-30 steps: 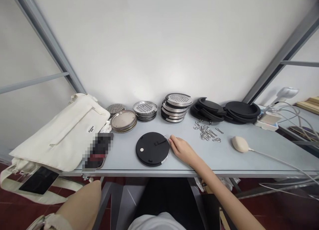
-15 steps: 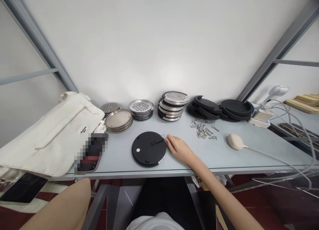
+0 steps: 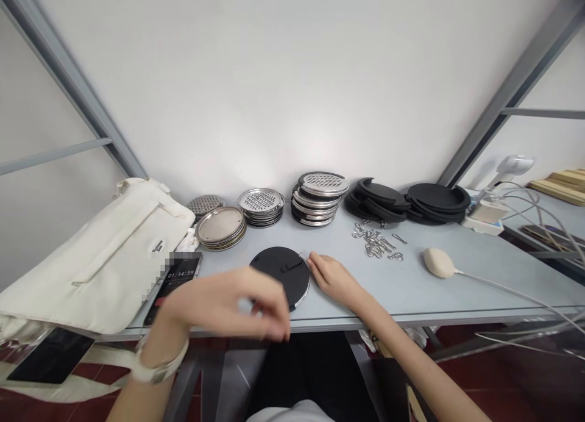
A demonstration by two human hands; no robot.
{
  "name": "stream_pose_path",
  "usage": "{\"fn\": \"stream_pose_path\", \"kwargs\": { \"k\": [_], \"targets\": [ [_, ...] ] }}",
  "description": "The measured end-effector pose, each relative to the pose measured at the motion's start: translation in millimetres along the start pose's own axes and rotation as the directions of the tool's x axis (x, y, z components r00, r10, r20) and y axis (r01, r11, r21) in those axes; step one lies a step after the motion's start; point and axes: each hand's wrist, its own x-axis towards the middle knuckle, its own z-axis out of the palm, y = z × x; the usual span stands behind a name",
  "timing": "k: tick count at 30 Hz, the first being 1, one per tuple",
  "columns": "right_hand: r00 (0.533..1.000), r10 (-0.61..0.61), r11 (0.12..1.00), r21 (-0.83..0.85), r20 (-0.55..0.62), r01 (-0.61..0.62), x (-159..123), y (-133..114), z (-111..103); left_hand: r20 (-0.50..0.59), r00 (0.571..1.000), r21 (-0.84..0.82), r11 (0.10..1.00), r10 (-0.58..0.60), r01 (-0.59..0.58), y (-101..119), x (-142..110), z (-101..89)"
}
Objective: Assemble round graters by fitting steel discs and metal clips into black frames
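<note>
White wall (image 3: 283,86) rises beyond the right hand (image 3: 336,282), brightest in a soft patch straight ahead of it. Grey metal frame struts (image 3: 68,86) slant up on both sides. Pale grey tabletop (image 3: 393,291) runs beneath the hand, metal legs (image 3: 183,385) below. Second table (image 3: 543,239) further right carries wooden boards (image 3: 560,187). Dark red tile floor (image 3: 512,373) lies below, right of the hand.

Black disc (image 3: 278,266) partly hidden, phone (image 3: 180,275) pixelated
</note>
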Motion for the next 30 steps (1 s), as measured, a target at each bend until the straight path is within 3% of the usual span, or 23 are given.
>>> {"fn": "stream_pose_path", "kwargs": {
  "k": [2, 5, 9, 12, 19, 30],
  "targets": [
    [1.000, -0.005, 1.000, 0.018, 0.010, 0.004, 0.0, 0.6, 0.1, 0.156, 0.988, -0.058, 0.998, -0.023, 0.033, -9.5, 21.6, 4.4],
    [0.999, -0.002, 0.999, 0.044, 0.032, 0.000, -0.2, 2.0, 0.0, 0.055, 0.991, -0.027, 0.992, -0.118, 0.119, -30.0, 56.3, 23.5],
    [0.999, 0.002, 0.998, 0.066, 0.052, -0.005, 0.2, 4.0, 1.4, 0.120, 0.989, 0.001, 0.997, -0.083, 0.083, -52.4, 82.9, 47.7],
    [0.998, 0.009, 0.996, 0.088, 0.054, -0.014, 2.3, 4.1, 3.5, 0.137, 0.990, -0.032, 0.999, -0.037, 0.041, -60.1, 87.4, 55.0],
    [0.996, 0.038, 0.984, 0.169, 0.083, -0.051, 7.6, 2.1, 4.8, 0.027, 0.997, 0.006, 0.998, 0.068, -0.068, -64.4, 83.6, 61.1],
    [0.999, -0.004, 0.994, 0.110, 0.042, -0.001, 4.0, 3.1, 6.6, -0.035, 0.997, 0.027, 0.997, 0.073, -0.072, -66.2, 81.0, 65.5]
  ]
}}
